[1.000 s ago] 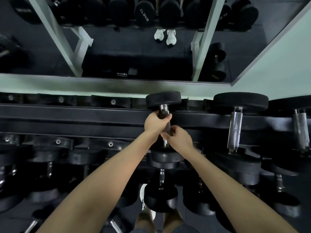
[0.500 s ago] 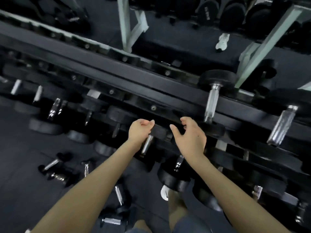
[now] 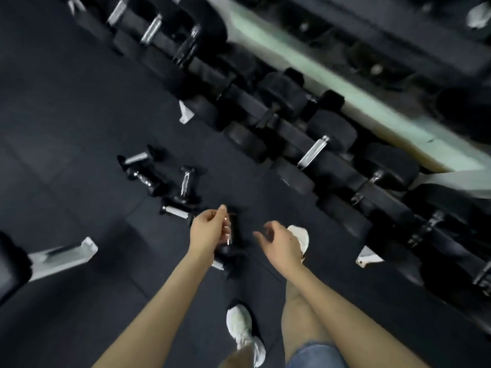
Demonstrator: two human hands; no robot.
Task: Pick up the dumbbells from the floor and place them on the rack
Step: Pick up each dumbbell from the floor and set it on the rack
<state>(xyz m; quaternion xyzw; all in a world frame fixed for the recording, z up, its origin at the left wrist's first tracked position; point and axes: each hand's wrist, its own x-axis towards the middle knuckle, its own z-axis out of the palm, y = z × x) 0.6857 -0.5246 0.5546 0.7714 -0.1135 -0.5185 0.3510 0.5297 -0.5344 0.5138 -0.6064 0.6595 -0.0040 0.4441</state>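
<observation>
- I see both hands empty above the dark floor [image 3: 66,128].
- The left hand [image 3: 207,231] has loosely curled fingers, apart, over a small dumbbell [image 3: 229,245] lying on the floor.
- The right hand [image 3: 283,244] hangs open, fingers spread, near a white shoe [image 3: 301,237].
- More small dumbbells [image 3: 159,179] lie scattered just beyond.
- The rack [image 3: 332,166], loaded, runs diagonally at right.

We see a dark floor [image 3: 66,115] made of big black mats. A pale green wall strip [image 3: 305,73] runs along the back. A white metal foot [image 3: 63,254] rests on the floor.
</observation>
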